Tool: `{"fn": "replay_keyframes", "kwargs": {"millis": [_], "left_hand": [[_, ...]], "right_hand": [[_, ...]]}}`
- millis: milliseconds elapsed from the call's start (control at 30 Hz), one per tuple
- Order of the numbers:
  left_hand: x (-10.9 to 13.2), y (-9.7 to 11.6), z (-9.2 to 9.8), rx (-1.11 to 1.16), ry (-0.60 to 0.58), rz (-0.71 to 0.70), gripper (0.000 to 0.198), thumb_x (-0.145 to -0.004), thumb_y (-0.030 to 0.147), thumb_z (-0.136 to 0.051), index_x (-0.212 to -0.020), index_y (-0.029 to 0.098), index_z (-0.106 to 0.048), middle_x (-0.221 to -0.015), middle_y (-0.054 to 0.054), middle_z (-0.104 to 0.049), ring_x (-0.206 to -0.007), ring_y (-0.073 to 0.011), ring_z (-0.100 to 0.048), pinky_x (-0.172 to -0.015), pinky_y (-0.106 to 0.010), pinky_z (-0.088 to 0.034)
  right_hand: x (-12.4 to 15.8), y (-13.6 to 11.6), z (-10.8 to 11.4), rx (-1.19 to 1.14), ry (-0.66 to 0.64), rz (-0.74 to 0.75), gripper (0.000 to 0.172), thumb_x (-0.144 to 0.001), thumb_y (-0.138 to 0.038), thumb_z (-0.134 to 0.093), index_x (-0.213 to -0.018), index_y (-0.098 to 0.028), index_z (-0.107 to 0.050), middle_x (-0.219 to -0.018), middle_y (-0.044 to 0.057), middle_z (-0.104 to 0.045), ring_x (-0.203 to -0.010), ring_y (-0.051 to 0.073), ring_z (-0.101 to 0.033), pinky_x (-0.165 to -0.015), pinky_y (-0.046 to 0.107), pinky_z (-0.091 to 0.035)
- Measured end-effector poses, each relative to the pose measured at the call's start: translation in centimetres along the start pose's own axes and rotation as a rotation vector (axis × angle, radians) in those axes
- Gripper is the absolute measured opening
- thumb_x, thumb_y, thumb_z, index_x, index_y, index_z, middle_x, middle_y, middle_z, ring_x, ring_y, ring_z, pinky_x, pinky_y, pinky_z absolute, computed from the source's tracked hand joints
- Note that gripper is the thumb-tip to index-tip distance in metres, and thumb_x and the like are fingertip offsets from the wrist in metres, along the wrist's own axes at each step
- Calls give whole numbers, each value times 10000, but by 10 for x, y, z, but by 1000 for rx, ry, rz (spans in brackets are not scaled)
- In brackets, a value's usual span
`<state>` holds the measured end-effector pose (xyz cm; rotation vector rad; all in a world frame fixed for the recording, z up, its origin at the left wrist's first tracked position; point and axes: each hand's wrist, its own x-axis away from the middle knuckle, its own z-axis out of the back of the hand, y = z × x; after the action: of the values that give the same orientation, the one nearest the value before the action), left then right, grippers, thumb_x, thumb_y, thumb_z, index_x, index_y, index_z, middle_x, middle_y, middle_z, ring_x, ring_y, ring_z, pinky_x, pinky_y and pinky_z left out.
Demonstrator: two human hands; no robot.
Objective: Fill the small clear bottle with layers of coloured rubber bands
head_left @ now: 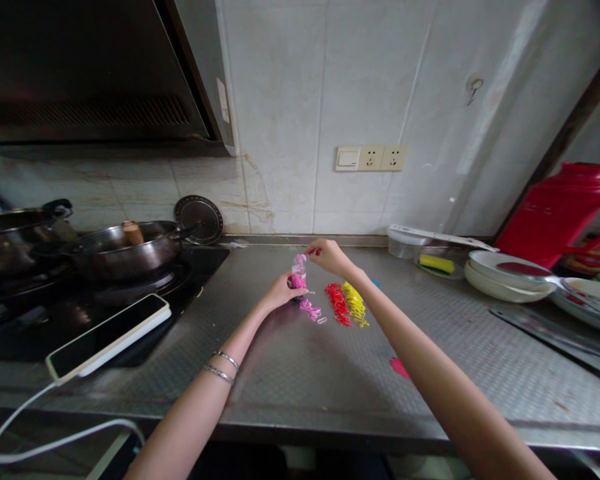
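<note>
My left hand is closed around a small clear bottle with pink bands in it, held upright on the steel counter. My right hand hovers just above the bottle's mouth, fingers pinched on something too small to name. Below the bottle lies a small pile of pink bands. To its right lie a red pile and a yellow pile. A red scrap lies nearer me, beside my right forearm.
A phone on a white cable rests on the black hob at left, near a wok and a second pan. At right stand stacked white plates, a yellow sponge, a clear tub and a red flask.
</note>
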<state>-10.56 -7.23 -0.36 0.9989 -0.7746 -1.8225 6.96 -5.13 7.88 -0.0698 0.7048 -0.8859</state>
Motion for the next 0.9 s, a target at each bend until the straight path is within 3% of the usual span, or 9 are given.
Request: {"fn": "replay_keyframes", "kwargs": {"millis": [200,467,633,767,900], "left_hand": [[-2,-5,-1,16,-20,-42,448,-582,356,-695,-933,104,-581,-787,-48,-627,-705,-155,-549,-672,-272,-429],[-5,-15,-2,-41,-22,-97,451,-619,378,-670,-967,111,-567,-813,-52,-628,-705,-156,-557,-669,-266,-429],[-6,-16,-2,-57,-23,-97,467,-609,403,-673,-961,113,-569,-800,-47,-628,-694,-152,-555,-660,-262,-428],[-7,-17,-3,-55,-21,-78,466,-601,398,-676,-953,112,-570,-782,-43,-628,-672,-143,-551,-650,-258,-427],[-7,-16,-3,-56,-15,-69,437,-602,383,-672,-928,110,-573,-768,-38,-627,-658,-136,-547,-636,-249,-425]], "right_hand": [[27,34,-34,13,-267,-218,298,-620,-95,-513,-863,-131,-684,-772,36,-681,-693,140,-599,-632,191,-427],[35,33,-59,-13,-416,-190,302,-606,-151,-552,-881,-154,-679,-726,12,-666,-633,118,-569,-552,167,-388],[37,33,-59,-37,-403,-191,316,-598,-121,-517,-869,-136,-681,-671,12,-647,-597,106,-544,-528,165,-367],[46,32,-46,-131,-398,-176,326,-598,-105,-480,-851,-135,-683,-669,0,-647,-602,101,-542,-553,166,-384],[62,19,-29,-187,-541,-126,318,-603,-118,-474,-842,-144,-682,-672,-11,-647,-598,100,-541,-538,169,-383]]}}
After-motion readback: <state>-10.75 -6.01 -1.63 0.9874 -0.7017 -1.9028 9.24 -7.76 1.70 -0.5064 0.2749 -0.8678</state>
